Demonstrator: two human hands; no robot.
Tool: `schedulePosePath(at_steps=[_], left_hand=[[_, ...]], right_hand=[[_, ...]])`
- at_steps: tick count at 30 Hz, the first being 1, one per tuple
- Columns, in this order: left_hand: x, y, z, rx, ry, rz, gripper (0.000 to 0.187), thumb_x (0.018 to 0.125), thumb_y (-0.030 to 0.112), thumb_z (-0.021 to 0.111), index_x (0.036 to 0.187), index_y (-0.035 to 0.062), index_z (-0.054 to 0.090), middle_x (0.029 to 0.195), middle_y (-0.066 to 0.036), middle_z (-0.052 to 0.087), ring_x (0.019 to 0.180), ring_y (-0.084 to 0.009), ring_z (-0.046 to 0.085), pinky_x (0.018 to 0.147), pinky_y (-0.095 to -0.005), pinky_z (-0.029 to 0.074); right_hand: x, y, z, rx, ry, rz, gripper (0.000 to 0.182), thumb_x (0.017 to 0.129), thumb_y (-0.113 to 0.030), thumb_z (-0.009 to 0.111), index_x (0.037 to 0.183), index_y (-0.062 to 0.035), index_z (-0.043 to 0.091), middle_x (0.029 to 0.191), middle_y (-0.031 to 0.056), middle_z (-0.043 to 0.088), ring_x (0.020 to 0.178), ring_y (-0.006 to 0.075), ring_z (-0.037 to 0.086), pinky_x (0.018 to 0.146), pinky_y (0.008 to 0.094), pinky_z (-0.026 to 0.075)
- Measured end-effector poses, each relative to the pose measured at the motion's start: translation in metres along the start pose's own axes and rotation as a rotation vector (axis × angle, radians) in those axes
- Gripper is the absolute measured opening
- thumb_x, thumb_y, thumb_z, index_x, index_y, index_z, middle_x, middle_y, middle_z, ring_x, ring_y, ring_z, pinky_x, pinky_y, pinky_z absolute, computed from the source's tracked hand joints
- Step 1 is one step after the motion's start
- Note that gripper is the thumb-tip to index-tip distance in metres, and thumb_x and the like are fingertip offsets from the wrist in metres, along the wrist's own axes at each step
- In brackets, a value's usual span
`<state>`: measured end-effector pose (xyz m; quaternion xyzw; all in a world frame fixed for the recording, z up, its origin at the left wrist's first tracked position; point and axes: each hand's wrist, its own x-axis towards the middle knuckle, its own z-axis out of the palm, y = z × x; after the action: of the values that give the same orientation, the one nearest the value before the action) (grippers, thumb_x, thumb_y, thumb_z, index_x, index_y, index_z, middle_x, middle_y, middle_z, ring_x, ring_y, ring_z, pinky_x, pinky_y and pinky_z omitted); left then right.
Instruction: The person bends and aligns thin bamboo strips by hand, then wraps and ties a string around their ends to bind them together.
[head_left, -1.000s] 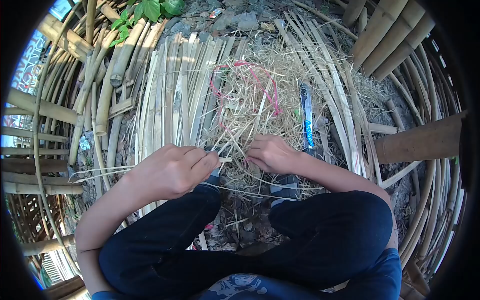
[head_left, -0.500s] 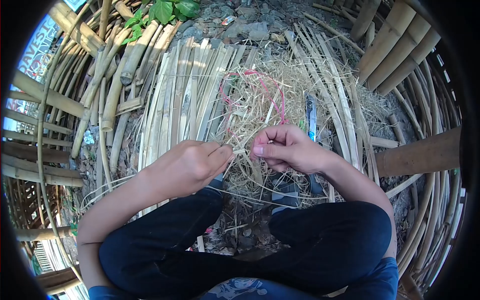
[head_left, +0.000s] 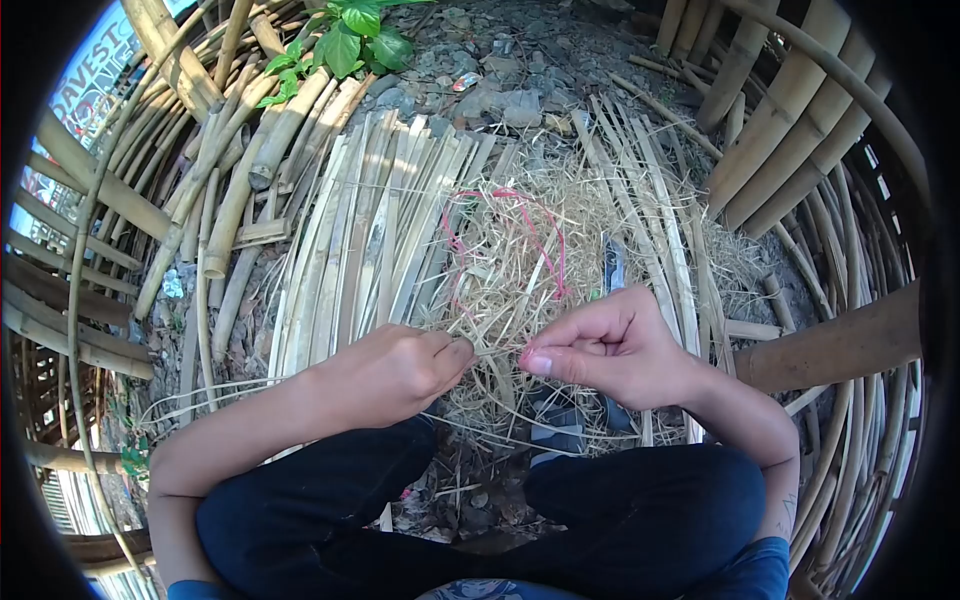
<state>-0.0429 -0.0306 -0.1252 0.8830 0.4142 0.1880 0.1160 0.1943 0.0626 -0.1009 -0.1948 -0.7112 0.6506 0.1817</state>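
My left hand point(head_left: 408, 372) is closed, with its fingers pressed round thin pale strips that trail out to the left. Facing it, my right hand point(head_left: 622, 350) pinches with thumb and forefinger; a bit of pink shows at its fingertips, too small to make out. A thin strip seems to run between the two hands. Beyond them a loop of pink string point(head_left: 561, 262) lies on a heap of pale shavings point(head_left: 505, 235). Just past my right hand a dark blade-like tool point(head_left: 613, 262) lies on the shavings, its lower part hidden by the hand.
Split bamboo slats point(head_left: 350, 230) lie left of the shavings, with more slats point(head_left: 655, 200) on the right. Bamboo poles point(head_left: 240, 200) are stacked at the left. A thick bamboo pole point(head_left: 830, 338) juts in from the right. Stony ground point(head_left: 470, 45) and green leaves point(head_left: 362, 45) are at the back.
The view has tilted, so the scene sits lower in the frame. My right hand has turned slightly, with its thumb and forefinger pressed together, and remains near my left hand.
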Motion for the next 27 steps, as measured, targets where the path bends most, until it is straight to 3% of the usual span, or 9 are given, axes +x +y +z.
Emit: schedulePosePath(at_steps=[2,3,4,6,7,9,13,15,27], left_hand=[[0.004,0.003,-0.006,0.003,-0.021,-0.007,0.012,0.083,0.007,0.06,0.085,-0.0026,0.053,0.064,-0.013,0.053,0.057,-0.0321,0.059,0.051,-0.0412,0.047],[0.005,0.004,-0.007,-0.008,-0.064,-0.02,0.012,0.083,0.008,0.057,0.082,-0.0014,0.051,0.063,-0.014,0.053,0.058,-0.0334,0.059,0.052,-0.0418,0.048],[0.005,0.002,-0.004,-0.008,-0.079,-0.017,0.011,0.083,0.008,0.057,0.081,-0.001,0.05,0.064,-0.014,0.053,0.057,-0.0334,0.059,0.052,-0.0417,0.048],[0.006,0.004,-0.002,-0.014,-0.065,0.011,0.011,0.082,0.008,0.057,0.082,-0.0008,0.049,0.064,-0.014,0.054,0.057,-0.0332,0.059,0.052,-0.0417,0.048],[0.008,0.005,-0.003,-0.001,-0.054,0.024,0.012,0.082,0.008,0.057,0.082,-0.0006,0.049,0.064,-0.014,0.054,0.057,-0.033,0.059,0.051,-0.0416,0.048],[0.012,0.01,-0.007,0.0,-0.054,0.059,0.012,0.082,0.008,0.057,0.082,0.0,0.048,0.066,-0.014,0.054,0.058,-0.0327,0.059,0.051,-0.0418,0.048],[0.016,0.016,-0.002,0.029,-0.052,0.065,0.012,0.081,0.007,0.059,0.082,0.0003,0.049,0.067,-0.013,0.054,0.058,-0.0315,0.059,0.051,-0.0412,0.048],[0.019,0.018,-0.005,0.038,-0.026,0.071,0.012,0.081,0.006,0.059,0.082,0.0002,0.049,0.067,-0.012,0.054,0.057,-0.0312,0.059,0.051,-0.0408,0.048],[0.026,0.022,-0.008,0.062,-0.028,0.043,0.012,0.081,0.006,0.061,0.083,-0.0001,0.05,0.067,-0.012,0.054,0.06,-0.0302,0.06,0.053,-0.0389,0.05]], right_hand=[[-0.01,-0.039,0.0,0.047,-0.164,0.059,0.012,0.083,-0.004,0.069,0.092,0.0049,0.07,0.077,0.0086,0.07,0.062,0.0026,0.059,0.049,0.0185,0.043],[-0.014,-0.051,0.002,0.009,-0.256,-0.106,0.013,0.082,-0.001,0.069,0.092,0.0064,0.069,0.078,0.0133,0.07,0.058,0.0075,0.062,0.046,0.0196,0.043],[-0.02,-0.061,0.008,0.066,-0.331,-0.215,0.011,0.084,-0.005,0.067,0.093,0.002,0.069,0.058,0.006,0.06,0.046,0.0077,0.052,0.042,0.0243,0.035],[-0.029,-0.086,0.012,0.045,-0.515,-0.399,0.013,0.089,-0.006,0.059,0.096,0.0042,0.063,0.062,0.0121,0.059,0.051,0.0267,0.058,0.044,0.0317,0.042],[-0.039,-0.082,0.023,0.18,-0.436,-0.482,0.02,0.092,-0.007,0.055,0.083,0.0084,0.064,0.049,0.0079,0.046,0.037,0.0214,0.04,0.036,0.033,0.028],[-0.055,-0.086,0.037,0.242,-0.389,-0.61,0.015,0.087,-0.015,0.064,0.088,-0.0008,0.07,0.06,0.008,0.061,0.045,0.0185,0.055,0.036,0.0295,0.037],[-0.056,-0.101,0.034,0.159,-0.41,-0.711,0.017,0.086,-0.014,0.065,0.088,0.0025,0.068,0.06,0.0092,0.06,0.044,0.0205,0.054,0.037,0.0299,0.038],[-0.06,-0.102,0.036,0.333,-0.281,-0.697,0.022,0.083,-0.017,0.07,0.087,0.0047,0.067,0.059,0.0095,0.059,0.043,0.0206,0.053,0.037,0.0303,0.037],[-0.062,-0.09,0.026,0.393,-0.413,-0.642,0.023,0.085,-0.018,0.068,0.088,0.0049,0.069,0.068,0.0112,0.066,0.046,0.0212,0.055,0.039,0.0298,0.039]])
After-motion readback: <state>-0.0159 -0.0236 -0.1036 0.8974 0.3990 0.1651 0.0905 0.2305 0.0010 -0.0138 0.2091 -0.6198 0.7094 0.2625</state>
